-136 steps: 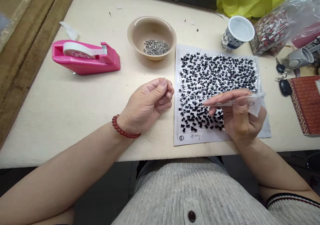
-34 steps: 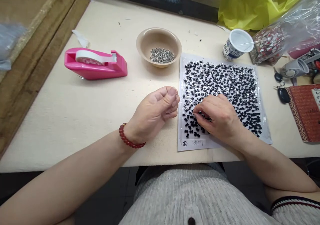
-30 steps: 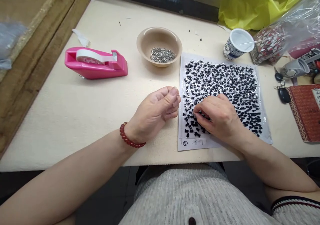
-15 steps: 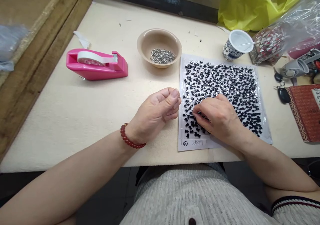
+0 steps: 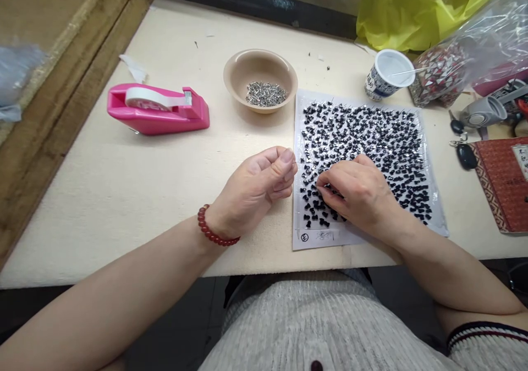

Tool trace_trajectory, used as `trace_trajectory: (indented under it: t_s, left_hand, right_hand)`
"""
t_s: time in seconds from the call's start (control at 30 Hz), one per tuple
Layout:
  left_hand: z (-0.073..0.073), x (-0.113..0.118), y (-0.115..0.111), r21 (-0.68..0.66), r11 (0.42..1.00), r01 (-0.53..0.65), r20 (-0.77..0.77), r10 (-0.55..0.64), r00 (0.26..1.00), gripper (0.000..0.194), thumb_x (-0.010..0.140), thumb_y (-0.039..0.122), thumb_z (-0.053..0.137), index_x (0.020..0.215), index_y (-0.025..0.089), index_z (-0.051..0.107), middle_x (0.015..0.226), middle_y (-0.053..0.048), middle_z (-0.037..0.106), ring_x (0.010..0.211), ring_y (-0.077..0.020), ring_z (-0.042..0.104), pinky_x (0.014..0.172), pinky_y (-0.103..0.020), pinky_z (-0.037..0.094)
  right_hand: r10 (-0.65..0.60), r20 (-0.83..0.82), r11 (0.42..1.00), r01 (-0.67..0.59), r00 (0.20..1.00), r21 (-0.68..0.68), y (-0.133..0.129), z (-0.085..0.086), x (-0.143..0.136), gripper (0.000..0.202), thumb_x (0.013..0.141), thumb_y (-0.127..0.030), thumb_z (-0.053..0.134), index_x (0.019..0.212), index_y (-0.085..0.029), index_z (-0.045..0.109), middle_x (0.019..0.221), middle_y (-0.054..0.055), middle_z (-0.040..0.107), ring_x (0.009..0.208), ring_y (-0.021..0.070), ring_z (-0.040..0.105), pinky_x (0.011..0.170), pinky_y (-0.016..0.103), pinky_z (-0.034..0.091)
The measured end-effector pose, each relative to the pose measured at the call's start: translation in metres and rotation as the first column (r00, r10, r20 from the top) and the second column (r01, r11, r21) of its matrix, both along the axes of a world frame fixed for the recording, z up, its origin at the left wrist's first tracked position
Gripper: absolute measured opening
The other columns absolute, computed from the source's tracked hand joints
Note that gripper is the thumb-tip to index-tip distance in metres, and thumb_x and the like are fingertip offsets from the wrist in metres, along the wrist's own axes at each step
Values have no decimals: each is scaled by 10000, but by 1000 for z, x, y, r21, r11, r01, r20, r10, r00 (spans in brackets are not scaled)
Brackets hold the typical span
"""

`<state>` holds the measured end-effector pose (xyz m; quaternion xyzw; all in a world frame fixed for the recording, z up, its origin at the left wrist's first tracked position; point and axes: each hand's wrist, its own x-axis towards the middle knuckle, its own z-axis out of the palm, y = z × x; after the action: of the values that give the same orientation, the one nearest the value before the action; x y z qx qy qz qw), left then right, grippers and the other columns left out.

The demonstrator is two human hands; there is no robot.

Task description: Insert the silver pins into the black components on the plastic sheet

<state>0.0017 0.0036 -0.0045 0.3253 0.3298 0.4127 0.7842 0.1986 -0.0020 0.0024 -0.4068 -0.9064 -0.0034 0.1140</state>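
Here, black pins (image 5: 355, 129) crowd a sheet (image 5: 346, 240)

Over the sheet's lower middle, the right hand (image 5: 358, 190) arches, thumb and forefinger tips pinched together; anything between them is hidden, as are the pins beneath. By the sheet's left edge, the left hand (image 5: 256, 187) is curled, thumb against forefinger; what it grips, if anything, I cannot tell. Past the sheet's upper left stands a bowl (image 5: 243, 68) of metal bits (image 5: 266, 94); past its upper right, a bag (image 5: 441, 77) runs out of view.

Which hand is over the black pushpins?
The bare-wristed right hand is over them; the left hand, wearing the red bead bracelet, is at the left edge of the sheet.
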Motion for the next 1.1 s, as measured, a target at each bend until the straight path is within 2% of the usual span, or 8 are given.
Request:
trace_trajectory:
  t_s: [0.33,0.47,0.6,0.73,0.93,1.03,1.1]
  left_hand:
    - [-1,0,0,-10,1000,-6,-1,6,1000,322,845,352,653,660,149,485,610,43,335,528,-77,283,481,-197,256]
    - [-2,0,1,-1,1000,5,-8,-5,1000,337,826,374,675,651,154,489,594,50,334,519,-74,283,480,-203,253]
    - [-2,0,-2,19,998,64,-65,-63,996,304,801,378,703,682,154,536,596,45,395,515,-71,314,481,-209,265]
    - [-2,0,-4,96,990,107,-127,-94,987,273,778,340,734,674,147,571,611,33,467,542,-74,368,495,-203,298]
    - [-4,1,-6,186,975,121,-151,-94,984,248,810,322,700,667,153,588,650,21,517,595,-90,420,565,-212,357]
    - [-3,1,-6,156,976,149,-153,-125,980,257,799,361,704,691,149,606,658,17,506,599,-91,414,561,-207,351]
    - [-2,1,-5,87,987,136,-103,-126,987,277,831,408,655,752,143,632,663,16,481,561,-83,369,520,-202,331]
  right_hand:
    - [-7,-36,1000,7,999,-7,0,0,1,165,866,-151,540,711,-171,593,647,-18,635,616,117,545,629,297,258]
    - [-14,-73,999,12,997,-34,-1,5,4,110,882,-189,556,791,-175,616,669,-11,637,606,114,535,632,310,282]
    - [-38,-318,994,3,947,-109,-2,15,2,62,880,-234,587,884,-181,619,666,-9,605,609,107,521,643,294,393]
    - [1,-529,979,-109,849,-173,-4,19,-7,40,861,-177,591,895,-177,613,748,29,645,712,128,581,671,295,476]
    - [-7,-602,975,-127,798,-180,-8,17,-16,94,858,-140,551,847,-206,618,727,10,654,703,124,604,676,310,496]
    - [4,-617,979,-128,787,-157,-8,19,-16,105,852,-138,529,818,-209,598,703,5,636,674,119,582,659,308,486]
    - [6,-593,985,-106,805,-135,-7,20,-13,108,846,-142,524,785,-210,581,678,3,617,660,120,560,655,310,470]
